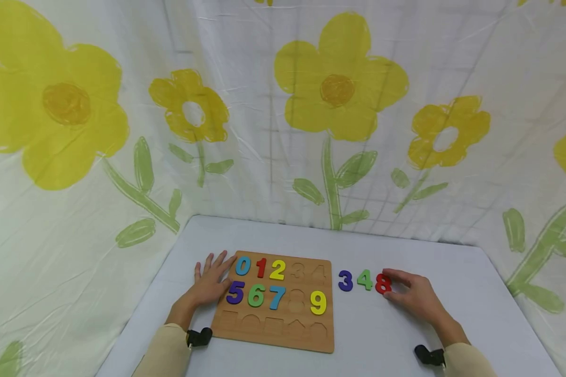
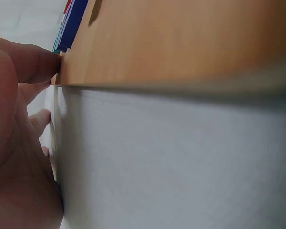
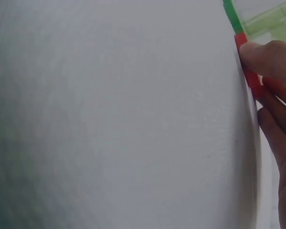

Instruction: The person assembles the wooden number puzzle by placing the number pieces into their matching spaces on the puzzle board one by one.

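Observation:
A wooden number puzzle board [image 1: 273, 343] lies on the table. My left hand [image 1: 210, 283] rests at its left edge with fingers spread; in the left wrist view the thumb [image 2: 38, 64] presses the board's edge near the purple 5 [image 2: 72, 26]. To the right of the board, my right hand [image 1: 417, 296] pinches a red number 8 [image 1: 382, 284] between thumb and fingers, low at the tabletop. Beside it in a row stand a green 4 [image 1: 365, 280] and a purple 3 [image 1: 346, 281]. The right wrist view shows the red 8 [image 3: 250, 74] edge-on.
Seated in the board are a blue 0 [image 1: 242, 266], red 1 [image 1: 261, 268], yellow 2 [image 1: 278, 270], green 6 [image 1: 257, 296], blue 7 [image 1: 277, 297] and yellow 9 [image 1: 318, 303]. Bare recesses show for 3, 4 and 8. A flowered curtain [image 1: 245, 173] hangs behind the white table [image 1: 382, 335].

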A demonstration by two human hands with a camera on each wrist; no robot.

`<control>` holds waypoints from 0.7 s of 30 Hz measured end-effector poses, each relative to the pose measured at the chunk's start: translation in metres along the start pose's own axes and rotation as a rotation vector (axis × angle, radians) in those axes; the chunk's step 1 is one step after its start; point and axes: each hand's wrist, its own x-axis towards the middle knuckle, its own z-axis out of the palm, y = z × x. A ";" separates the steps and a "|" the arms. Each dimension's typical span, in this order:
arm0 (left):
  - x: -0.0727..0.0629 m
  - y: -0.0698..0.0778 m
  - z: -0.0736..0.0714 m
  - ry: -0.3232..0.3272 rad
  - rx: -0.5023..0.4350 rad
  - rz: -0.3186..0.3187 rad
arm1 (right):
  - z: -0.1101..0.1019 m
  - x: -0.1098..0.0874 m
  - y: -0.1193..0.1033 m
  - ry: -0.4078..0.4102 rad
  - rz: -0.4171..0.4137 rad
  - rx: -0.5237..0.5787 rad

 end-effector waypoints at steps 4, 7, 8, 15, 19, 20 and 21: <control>0.000 -0.001 0.001 0.005 -0.013 0.011 | -0.003 -0.004 -0.003 0.005 0.021 0.008; 0.001 -0.007 0.005 0.046 -0.031 0.051 | -0.007 -0.007 -0.008 0.009 0.036 0.025; 0.002 -0.009 0.007 0.060 -0.042 0.068 | -0.009 -0.008 -0.010 0.009 0.039 0.032; 0.001 -0.009 0.007 0.074 -0.040 0.069 | -0.023 -0.013 -0.032 0.011 0.063 0.066; 0.001 -0.010 0.008 0.079 -0.039 0.066 | -0.027 -0.017 -0.050 0.027 0.077 0.075; 0.001 -0.012 0.009 0.079 -0.041 0.069 | -0.027 -0.019 -0.054 0.033 0.074 0.077; 0.002 -0.013 0.010 0.082 -0.039 0.070 | -0.027 -0.021 -0.058 0.039 0.069 0.077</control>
